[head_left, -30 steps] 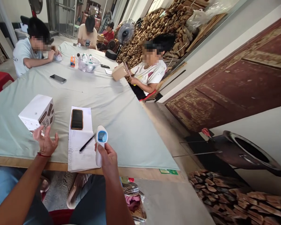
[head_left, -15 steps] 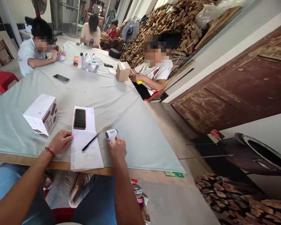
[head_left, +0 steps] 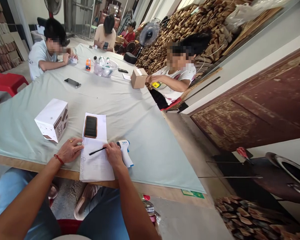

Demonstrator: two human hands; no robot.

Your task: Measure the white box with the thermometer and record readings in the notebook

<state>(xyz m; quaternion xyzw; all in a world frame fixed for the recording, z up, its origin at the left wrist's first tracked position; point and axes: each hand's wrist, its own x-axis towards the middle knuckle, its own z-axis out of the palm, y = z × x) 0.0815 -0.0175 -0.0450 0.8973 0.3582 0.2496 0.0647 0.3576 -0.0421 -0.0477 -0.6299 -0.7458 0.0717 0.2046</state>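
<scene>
My left hand (head_left: 71,150) lies flat with fingers stretched out, fingertips at the left edge of an open notebook (head_left: 96,170). The fingers of my right hand (head_left: 113,155) are closed on one end of a black pen (head_left: 97,151), which lies low over the written page. Just right of that hand, a white and blue infrared thermometer (head_left: 125,151) lies on the table. A phone in an orange-edged case (head_left: 90,126) rests on the notebook's upper page. To the left stands a white printed box (head_left: 52,116).
The cloth-covered table (head_left: 150,146) carries another phone (head_left: 72,82), a clear basin with bottles (head_left: 105,70), an orange box (head_left: 88,64) and a cardboard box (head_left: 139,78). A person on the right holds a yellow item (head_left: 156,85); other people sit farther back.
My right hand has let go of the thermometer, left it on the table and moved left onto the pen. The pen has swung flatter. My left hand stays by the notebook.
</scene>
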